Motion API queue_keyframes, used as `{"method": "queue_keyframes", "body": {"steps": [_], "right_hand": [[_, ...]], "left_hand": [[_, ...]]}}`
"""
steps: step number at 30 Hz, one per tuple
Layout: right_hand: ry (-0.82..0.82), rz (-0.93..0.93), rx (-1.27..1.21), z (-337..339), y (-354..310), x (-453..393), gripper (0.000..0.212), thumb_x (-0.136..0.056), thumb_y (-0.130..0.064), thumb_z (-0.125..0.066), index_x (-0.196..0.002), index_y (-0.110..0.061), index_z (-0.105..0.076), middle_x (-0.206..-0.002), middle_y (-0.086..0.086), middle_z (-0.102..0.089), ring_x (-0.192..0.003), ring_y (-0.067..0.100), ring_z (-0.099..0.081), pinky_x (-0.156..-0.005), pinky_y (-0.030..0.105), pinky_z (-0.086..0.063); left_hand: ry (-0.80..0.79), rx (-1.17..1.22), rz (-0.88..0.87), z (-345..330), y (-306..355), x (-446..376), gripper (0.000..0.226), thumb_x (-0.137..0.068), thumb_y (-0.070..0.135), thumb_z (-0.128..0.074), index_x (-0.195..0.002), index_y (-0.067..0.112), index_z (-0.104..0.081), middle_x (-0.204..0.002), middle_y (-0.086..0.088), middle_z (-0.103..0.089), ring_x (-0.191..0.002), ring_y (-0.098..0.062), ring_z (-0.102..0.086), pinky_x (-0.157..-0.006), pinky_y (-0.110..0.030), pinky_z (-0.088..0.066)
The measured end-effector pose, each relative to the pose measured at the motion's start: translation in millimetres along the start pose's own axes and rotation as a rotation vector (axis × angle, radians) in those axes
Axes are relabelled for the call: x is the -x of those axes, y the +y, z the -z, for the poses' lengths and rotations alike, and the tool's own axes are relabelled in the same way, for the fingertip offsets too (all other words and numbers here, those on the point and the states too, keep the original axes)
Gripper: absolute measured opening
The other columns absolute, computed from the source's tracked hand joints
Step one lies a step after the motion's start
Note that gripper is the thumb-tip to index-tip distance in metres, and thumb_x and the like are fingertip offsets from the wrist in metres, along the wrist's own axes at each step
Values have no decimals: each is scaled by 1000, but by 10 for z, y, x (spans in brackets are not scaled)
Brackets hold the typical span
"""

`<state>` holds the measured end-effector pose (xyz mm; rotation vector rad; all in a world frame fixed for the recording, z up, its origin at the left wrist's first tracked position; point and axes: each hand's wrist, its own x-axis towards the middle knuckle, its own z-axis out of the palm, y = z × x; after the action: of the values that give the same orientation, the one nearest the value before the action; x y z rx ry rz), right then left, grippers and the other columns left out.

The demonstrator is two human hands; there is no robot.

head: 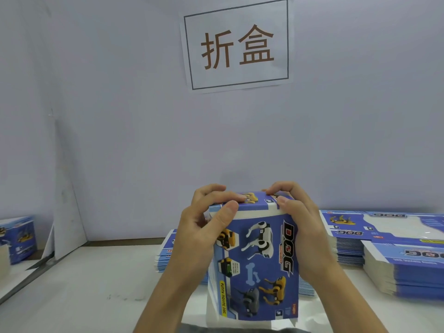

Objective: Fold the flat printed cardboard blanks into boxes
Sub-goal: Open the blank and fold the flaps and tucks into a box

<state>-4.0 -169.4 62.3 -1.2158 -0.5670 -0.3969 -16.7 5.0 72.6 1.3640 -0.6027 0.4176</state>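
A half-formed box (258, 265) stands upright on the counter (84, 284) right in front of the person, its printed blue face toward the camera with robot dogs, a bone and the word "DOG" running sideways. Its bottom edge is partly cut off by the frame and by a dark strip of clothing.

The left hand (204, 227) curls over the box's top left corner: the thumb presses the blue top flap and the fingers bend over the far edge, so its grip is closed on the box. The right hand (298, 222) does the same at the top right corner, fingers hooked over the flap and palm flat against the side. Whether the flap is fully tucked in cannot be told; the fingers cover its corners, and only a white strip shows beneath it.

Behind the box a stack of blanks (165, 253) is mostly hidden by the left forearm and the box. Two more stacks lie to the right, a far stack (384, 227) and a near stack (408, 270), both running out of the frame and smeared by blur. At far left a folded box (20, 239) is blurred and cut off. A sign (236, 44) with two characters hangs on the wall (120, 116).
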Motion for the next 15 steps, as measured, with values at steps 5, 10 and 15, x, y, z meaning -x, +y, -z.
{"method": "queue_keyframes", "body": {"steps": [5, 10, 15], "right_hand": [[-42, -40, -113, 40, -13, -2, 32, -74, -38, -65, -99, -19, -60, -96, 14, -70, -77, 36, -71, -63, 40, -57], [-100, -101, -166, 96, -39, 13, 19, -82, -27, -52, -96, -20, -62, -101, 11, -72, -81, 32, -71, -63, 40, -57], [-154, -115, -207, 135, -87, 23, 24, -74, -32, -62, -97, -22, -62, -98, 10, -71, -79, 32, -71, -60, 36, -58]], "left_hand": [[-79, 77, -14, -8, 3, 22, 50, -77, 65, -72, -108, 26, -75, -130, 7, -55, -127, -27, -57, -77, -31, -59], [-112, 85, -7, -23, 34, 33, 53, -71, 67, -75, -104, 26, -76, -126, 10, -55, -130, -19, -54, -75, -33, -61], [-149, 9, -11, -57, 67, 29, 55, -69, 72, -73, -104, 29, -76, -120, 17, -54, -130, -17, -54, -75, -34, -61]]}}
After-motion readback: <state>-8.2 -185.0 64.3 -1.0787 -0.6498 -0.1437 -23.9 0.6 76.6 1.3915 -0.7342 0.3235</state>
